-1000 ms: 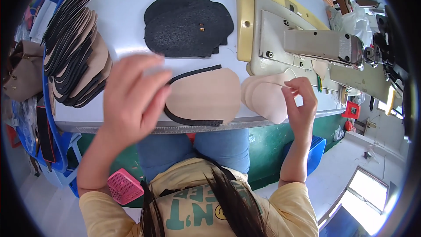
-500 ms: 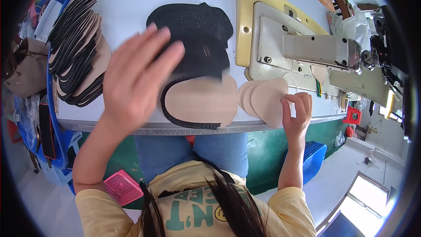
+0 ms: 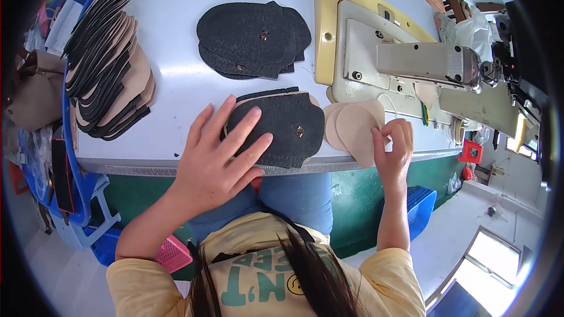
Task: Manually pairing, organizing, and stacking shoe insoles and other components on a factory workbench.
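Resting spread on the black panel (image 3: 286, 123) at near centre, the left hand (image 3: 214, 164) is unclenched; a beige oval (image 3: 357, 132) is pinched at right by the right hand (image 3: 393, 149); the panel could be misaligned by sideways drag.

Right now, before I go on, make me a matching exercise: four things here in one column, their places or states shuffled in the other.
1. left hand
2. right hand
3. pink basket
4. sewing machine

A. on the table's right side
B. fingers spread on a black piece
C. lower than the table, partly hidden
D. at the fanned beige pieces' edge

Pairs: 1-B; 2-D; 3-C; 4-A
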{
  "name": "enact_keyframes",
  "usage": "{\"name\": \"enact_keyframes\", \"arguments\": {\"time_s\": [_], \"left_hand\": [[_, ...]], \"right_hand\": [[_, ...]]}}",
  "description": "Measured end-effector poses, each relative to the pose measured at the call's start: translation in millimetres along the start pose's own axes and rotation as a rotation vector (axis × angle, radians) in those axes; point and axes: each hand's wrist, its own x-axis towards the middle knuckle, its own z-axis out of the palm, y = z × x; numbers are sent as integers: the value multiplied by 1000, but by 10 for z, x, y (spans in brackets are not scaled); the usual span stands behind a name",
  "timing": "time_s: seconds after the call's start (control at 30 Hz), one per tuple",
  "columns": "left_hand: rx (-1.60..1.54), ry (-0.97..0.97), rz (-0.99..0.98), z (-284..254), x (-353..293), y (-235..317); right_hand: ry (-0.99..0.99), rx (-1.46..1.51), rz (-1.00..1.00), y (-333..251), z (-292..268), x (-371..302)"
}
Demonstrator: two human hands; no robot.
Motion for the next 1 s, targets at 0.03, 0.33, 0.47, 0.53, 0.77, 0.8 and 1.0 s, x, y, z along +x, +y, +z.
{"name": "enact_keyframes", "arguments": {"time_s": [0.03,0.33,0.47,0.53,0.77,0.8,1.0], "left_hand": [[2,2,1,4,4,-27],[38,281,-14,38,591,-636],[-27,92,-67,-56,678,-641],[-93,39,-114,-70,703,-634],[-24,-97,-78,-123,793,-711],[12,-159,-47,-145,813,-724],[-561,-134,-97,-476,620,-867]], "right_hand": [[-15,4,-7,-6,6,-17],[-363,60,550,-120,-158,120],[-315,252,395,-34,-198,24],[-403,544,407,-1,-267,-9],[-824,901,-16,73,-660,-46],[-819,902,-17,32,-674,-6],[-842,714,113,-210,-722,122]]}}
